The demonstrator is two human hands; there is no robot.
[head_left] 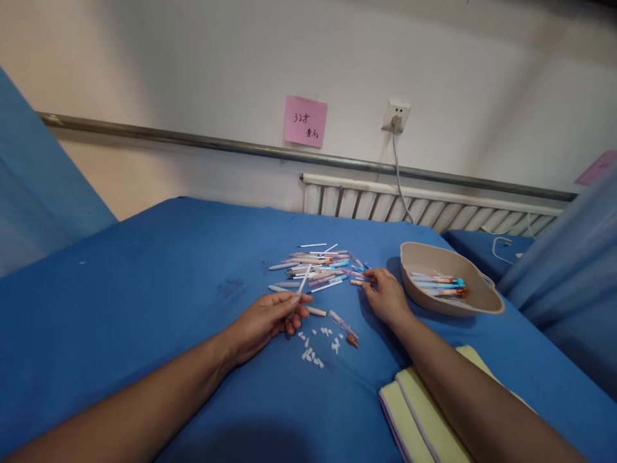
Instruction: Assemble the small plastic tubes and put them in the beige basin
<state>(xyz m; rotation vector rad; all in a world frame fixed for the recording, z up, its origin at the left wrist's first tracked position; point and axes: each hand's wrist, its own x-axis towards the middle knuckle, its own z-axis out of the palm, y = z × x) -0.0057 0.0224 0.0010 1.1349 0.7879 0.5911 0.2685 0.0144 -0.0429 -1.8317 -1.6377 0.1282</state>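
My left hand (pixel 274 315) is closed around a slim white pen refill (pixel 304 280), which points up and away, its lower end hidden by my fingers. At the right edge of a loose pile of pens and refills (pixel 315 267), my right hand (pixel 384 294) has its fingers bent together over small pen parts; what they pinch is too small to make out. Just in front of my left hand lies a pale orange-tipped pen piece (pixel 315 311). A clear pen barrel (pixel 343 324) and a brown figure-like topper (pixel 353 341) rest nearer me, beside several small white tips (pixel 311 355).
A beige basket (pixel 419 252) holding several assembled pens (pixel 438 284) stands right of my right hand. A folded yellow cloth (pixel 414 411) lies under my right forearm. Behind the blue-covered surface (pixel 144 276) are a radiator (pixel 357 199), a metal rail and a plugged-in cord.
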